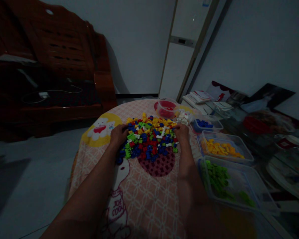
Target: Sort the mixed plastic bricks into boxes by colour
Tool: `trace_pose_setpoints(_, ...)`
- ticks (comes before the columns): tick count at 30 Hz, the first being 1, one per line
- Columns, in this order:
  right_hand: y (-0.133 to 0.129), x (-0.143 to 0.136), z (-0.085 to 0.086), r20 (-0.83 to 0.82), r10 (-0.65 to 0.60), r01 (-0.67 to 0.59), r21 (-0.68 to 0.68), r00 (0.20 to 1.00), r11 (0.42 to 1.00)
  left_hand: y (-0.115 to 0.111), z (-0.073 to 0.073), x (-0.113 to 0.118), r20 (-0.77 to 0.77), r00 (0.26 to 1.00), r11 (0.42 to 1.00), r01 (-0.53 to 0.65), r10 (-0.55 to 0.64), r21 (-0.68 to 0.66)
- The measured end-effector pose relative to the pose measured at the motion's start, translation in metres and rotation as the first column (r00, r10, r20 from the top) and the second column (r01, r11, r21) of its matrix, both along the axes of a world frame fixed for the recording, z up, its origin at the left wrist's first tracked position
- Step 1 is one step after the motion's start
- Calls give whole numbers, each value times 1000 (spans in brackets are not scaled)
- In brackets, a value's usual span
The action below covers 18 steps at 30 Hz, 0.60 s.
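Observation:
A wide heap of mixed toy building bricks [149, 137] in red, blue, yellow, green and white lies on the cloth-covered table. At the heap's left edge is my left hand [119, 135], its fingers curled in against the bricks. My right hand [182, 133] rests at the right edge, thumb and fingers drawn together at the bricks. The dim light hides what either hand has in its fingers. White bricks [183, 117] form a small pile just beyond my right hand.
Clear plastic boxes hold blue bricks [204, 123], yellow bricks [223, 148] and green bricks [216, 176] along the right. A round tub [167, 108] with red pieces stands at the back. A glass table [259, 146] with clutter adjoins on the right; a wooden bench [64, 66] stands far left.

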State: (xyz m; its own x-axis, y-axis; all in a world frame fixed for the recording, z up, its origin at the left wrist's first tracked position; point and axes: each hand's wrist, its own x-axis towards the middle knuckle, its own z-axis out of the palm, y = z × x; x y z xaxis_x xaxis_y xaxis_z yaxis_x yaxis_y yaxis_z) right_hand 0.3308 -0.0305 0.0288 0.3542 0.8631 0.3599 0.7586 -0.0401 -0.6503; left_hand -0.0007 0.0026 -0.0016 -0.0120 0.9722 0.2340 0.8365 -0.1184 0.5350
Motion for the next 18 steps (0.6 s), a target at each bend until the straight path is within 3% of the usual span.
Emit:
trace_pose_setpoints(5,1,4,3,-94,-16,23,83,995,996,0,-1,0,3,1000,1000,-6,6,20)
trace_pose_setpoints(9,1,5,8,-280,-55,101,154,958,983,1,-2,-1,7,1000,1000,0,0,20)
trace_pose_setpoints(11,2,4,10,-479,-70,166,160,875,973,1,-2,-2,5,1000,1000,-1,1,21)
trace_pose_setpoints(14,2,6,8,-752,-51,258,161,658,953,1,-3,-2,5,1000,999,2,-2,34)
trace_pose_setpoints(18,4,19,-2,-873,88,293,254,480,921,1,-2,-2,0,1000,999,8,-8,38)
